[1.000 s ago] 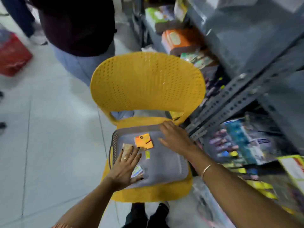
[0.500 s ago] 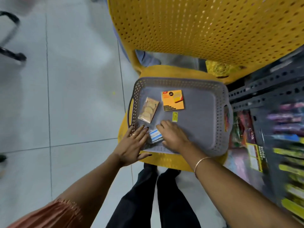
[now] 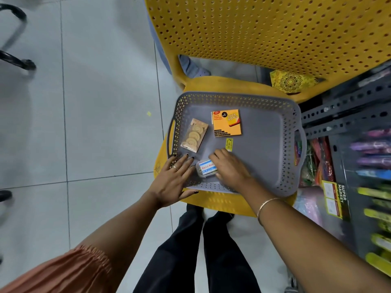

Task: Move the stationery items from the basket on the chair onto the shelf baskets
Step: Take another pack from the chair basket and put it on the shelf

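Observation:
A grey perforated basket [image 3: 273,157] sits on the seat of a yellow chair [image 3: 264,37]. Inside lie an orange sticky-notes pack [image 3: 226,123], a clear packet of tan round pieces [image 3: 194,135], a small yellow price tag [image 3: 229,144] and a small clear box with a blue-and-white label [image 3: 207,168]. My right hand [image 3: 229,167] reaches into the basket, its fingers closing around the right side of the small box. My left hand [image 3: 173,178] rests flat, fingers spread, on the basket's near-left rim beside the box.
A grey slotted-metal shelf [image 3: 347,106] with packaged pens and stationery [image 3: 372,157] stands right of the chair. Black chair or trolley legs [image 3: 14,60] are at the far left on the tiled floor [image 3: 84,102]. Someone's shoe [image 3: 194,68] shows behind the chair.
The camera dropped from the whole chair to a close top view of the basket. My right hand moved from the basket's far side to the small box; my left hand slid to the near rim.

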`<move>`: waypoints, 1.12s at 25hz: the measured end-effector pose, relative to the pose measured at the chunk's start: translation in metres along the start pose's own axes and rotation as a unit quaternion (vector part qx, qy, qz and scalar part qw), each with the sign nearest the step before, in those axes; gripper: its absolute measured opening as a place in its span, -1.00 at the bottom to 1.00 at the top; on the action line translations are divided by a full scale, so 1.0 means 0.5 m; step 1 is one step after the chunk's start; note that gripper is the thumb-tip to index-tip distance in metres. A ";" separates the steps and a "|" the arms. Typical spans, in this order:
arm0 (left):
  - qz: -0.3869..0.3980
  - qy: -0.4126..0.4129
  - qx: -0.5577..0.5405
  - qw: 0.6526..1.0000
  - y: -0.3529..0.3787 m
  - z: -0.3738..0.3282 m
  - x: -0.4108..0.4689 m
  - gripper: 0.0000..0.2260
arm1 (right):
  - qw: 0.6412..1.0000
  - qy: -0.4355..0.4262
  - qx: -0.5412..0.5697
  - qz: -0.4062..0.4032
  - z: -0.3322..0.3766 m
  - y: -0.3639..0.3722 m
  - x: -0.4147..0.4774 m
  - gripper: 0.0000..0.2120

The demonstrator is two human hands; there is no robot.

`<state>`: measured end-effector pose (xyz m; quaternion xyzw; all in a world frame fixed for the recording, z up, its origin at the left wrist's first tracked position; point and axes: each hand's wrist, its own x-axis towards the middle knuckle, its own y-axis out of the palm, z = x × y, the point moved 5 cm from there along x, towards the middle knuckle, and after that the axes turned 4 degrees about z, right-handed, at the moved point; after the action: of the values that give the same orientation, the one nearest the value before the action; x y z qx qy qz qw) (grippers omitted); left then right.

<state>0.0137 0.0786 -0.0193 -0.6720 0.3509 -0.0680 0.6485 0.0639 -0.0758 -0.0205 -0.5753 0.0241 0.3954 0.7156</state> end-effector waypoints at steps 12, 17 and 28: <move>-0.060 0.014 -0.019 0.998 -0.156 -0.023 0.023 -0.27 | 0.984 0.139 0.030 -0.104 -0.055 -0.233 -0.145 -0.54; -0.111 0.097 -0.004 0.989 -0.366 -0.123 0.094 -0.24 | 0.947 0.215 0.047 -0.234 -0.087 -0.459 -0.329 -0.63; -0.256 0.288 0.099 0.918 -0.735 -0.601 0.115 -0.29 | 0.824 0.413 0.034 -0.387 -0.112 -0.694 -1.006 -0.62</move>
<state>0.0330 -0.2335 0.3425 -0.6225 0.3301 -0.4562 0.5435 -0.0518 -0.4022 0.4858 -0.6225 0.1058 -0.1895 0.7520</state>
